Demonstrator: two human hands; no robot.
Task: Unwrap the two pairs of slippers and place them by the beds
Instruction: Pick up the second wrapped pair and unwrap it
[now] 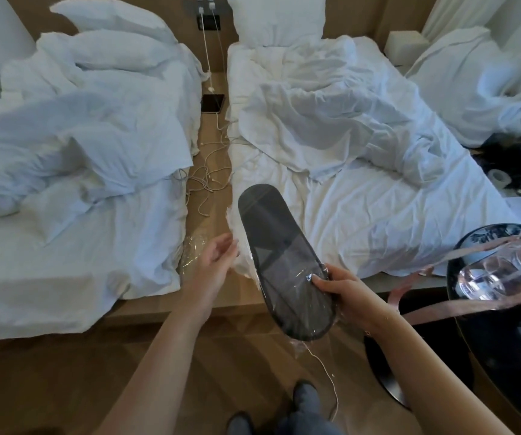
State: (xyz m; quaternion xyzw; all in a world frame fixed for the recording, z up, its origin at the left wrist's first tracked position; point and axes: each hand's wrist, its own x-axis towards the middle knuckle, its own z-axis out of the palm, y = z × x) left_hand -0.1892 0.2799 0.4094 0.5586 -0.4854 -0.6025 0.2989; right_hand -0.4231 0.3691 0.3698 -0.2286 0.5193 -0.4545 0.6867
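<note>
Head view — cables (204, 180) between beds (378, 215), wrapper (191, 251) below.

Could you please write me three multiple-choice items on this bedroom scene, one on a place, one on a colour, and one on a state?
1. Where does the crumpled clear wrapper lie?
A. on the floor strip between the two beds
B. on a pillow
C. on the round table

2. What colour is the slipper sole that faces the camera?
A. white
B. dark grey
C. red

3. What state is the held slipper pair in?
A. bare, no plastic
B. lying on the floor
C. plastic still around its near end

Answers:
1 A, it sits on the wood between the left bed and the right bed.
2 B, the sole is dark grey.
3 C, glossy film shows under the right hand, while the left hand is open beside it.
</note>
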